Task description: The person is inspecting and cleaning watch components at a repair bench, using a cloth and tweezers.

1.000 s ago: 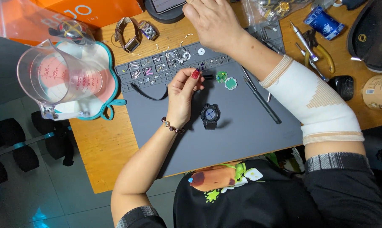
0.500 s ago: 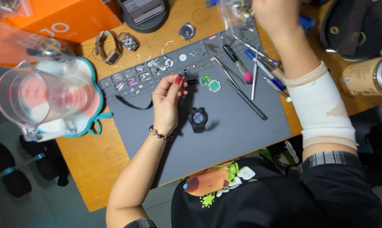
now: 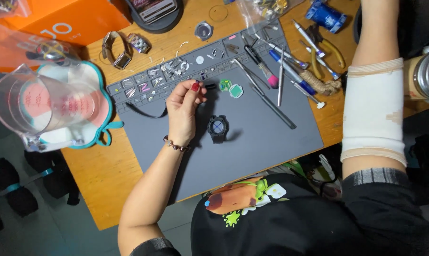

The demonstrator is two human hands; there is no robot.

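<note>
My left hand (image 3: 182, 108) rests on the grey work mat (image 3: 252, 142), thumb and forefinger pinched on a small black part (image 3: 209, 86) at the mat's tray section. A black watch body (image 3: 218, 127) lies face up just right of that hand, untouched. Two small green pieces (image 3: 230, 88) sit beside the pinched part. A black strap (image 3: 147, 113) curves out from under the hand. My right forearm in a white sleeve (image 3: 373, 109) reaches up along the right side; the right hand itself is beyond the top edge.
Tweezers, screwdrivers, a pink-tipped brush (image 3: 261, 68) and yellow-handled pliers (image 3: 327, 47) lie at the mat's upper right. A clear measuring jug (image 3: 39, 106) stands at left, an orange box (image 3: 67, 21) behind it, with a metal-banded watch (image 3: 117, 50) next to it. A metal cup (image 3: 428, 76) stands at right.
My right hand moved from the mat's top edge to the right and out of the frame. The left hand kept its pinch in about the same spot.
</note>
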